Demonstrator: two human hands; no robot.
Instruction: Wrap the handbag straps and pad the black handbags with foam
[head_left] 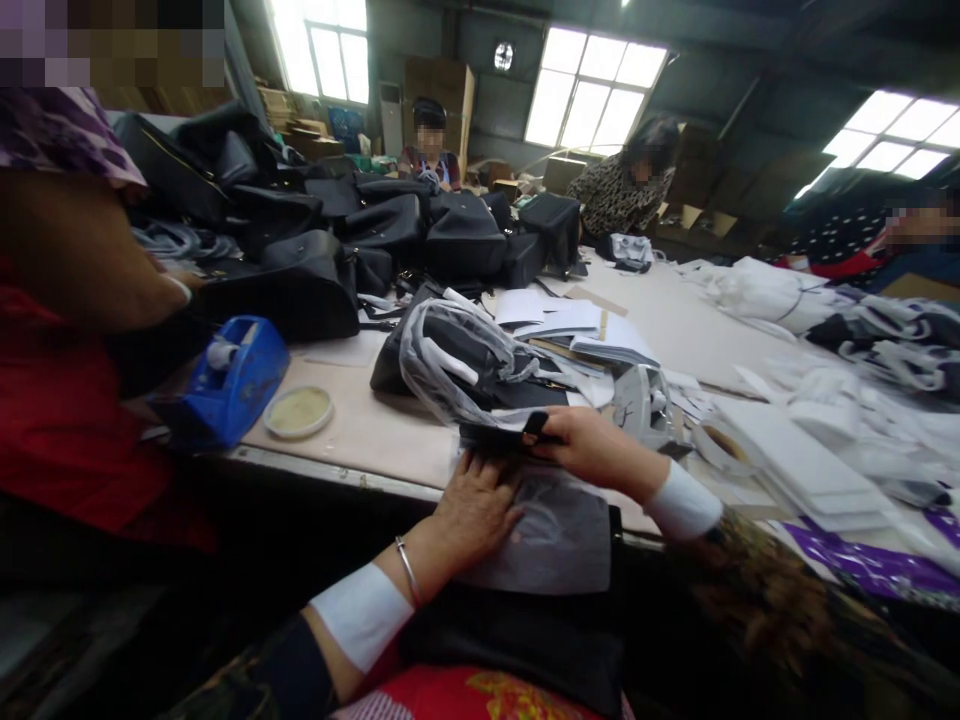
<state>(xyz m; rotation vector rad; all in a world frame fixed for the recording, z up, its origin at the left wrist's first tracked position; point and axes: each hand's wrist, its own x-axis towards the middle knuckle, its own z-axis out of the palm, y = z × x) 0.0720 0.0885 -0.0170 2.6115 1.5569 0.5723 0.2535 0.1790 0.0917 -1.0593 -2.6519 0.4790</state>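
Evidently, the worktable (637, 300) serves as one shared surface, and its landmark is the handbag with film-wrapped handles (487, 360) near the front edge. Beyond that handbag rises a pile of black handbags (465, 240), probably heaped there to leave the near edge for handwork. The landmark's handles are sleeved in translucent film, presumably against scuffs.

To its left stands a blue tape dispenser (247, 385), likely set at the edge for easy reach. Nearer the wearer than the handbag, a translucent plastic sheet (566, 540) hangs past the table edge, over a black item (517, 630) whose kind I cannot make out. Behind the handbag's right side lie white paper sheets (611, 340), loosely stacked.

The left hand (476, 505) rests open and palm down on the plastic sheet, fingers slightly apart, apparently to steady it. The right hand (589, 445) is closed, pinching the end of a black leather-look strip (491, 437) just in front of the handbag, seemingly to keep it raised off the sheet; whether it joins the handbag, I cannot tell. Between dispenser and handbag sits a shallow round dish (298, 412). Smallest, a metal fitting (532, 437) glints on the strip beside the right fingertips.
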